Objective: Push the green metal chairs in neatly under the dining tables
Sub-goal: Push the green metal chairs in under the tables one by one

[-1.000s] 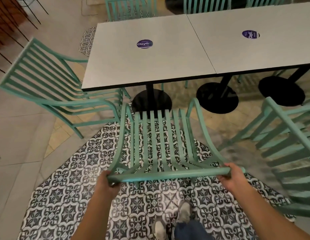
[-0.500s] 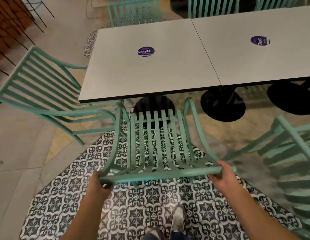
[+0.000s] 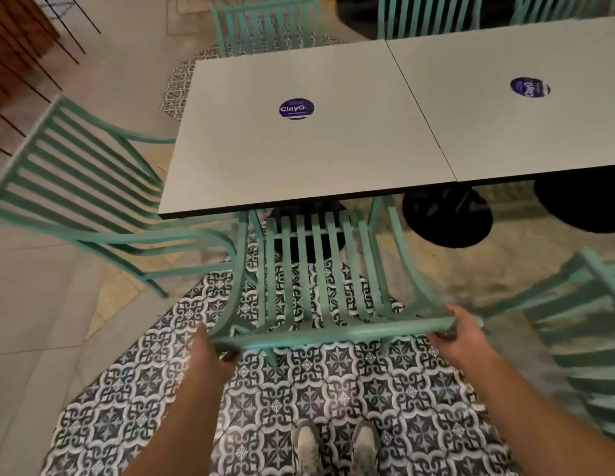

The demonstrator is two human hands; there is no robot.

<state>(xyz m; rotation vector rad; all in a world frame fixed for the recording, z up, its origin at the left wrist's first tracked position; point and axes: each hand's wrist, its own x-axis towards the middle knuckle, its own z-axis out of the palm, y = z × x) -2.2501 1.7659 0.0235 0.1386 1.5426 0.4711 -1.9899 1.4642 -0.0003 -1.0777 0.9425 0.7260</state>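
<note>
At six o'clock, head view: both hands on one chair.
Left hand: grips the top rail's left end, to steer.
Right hand: grips the right end, keeping the push square.
Green chair: seat front just under the bench edge, twelve o'clock.
Side chair: ten o'clock, angled out, likely waiting.
</note>
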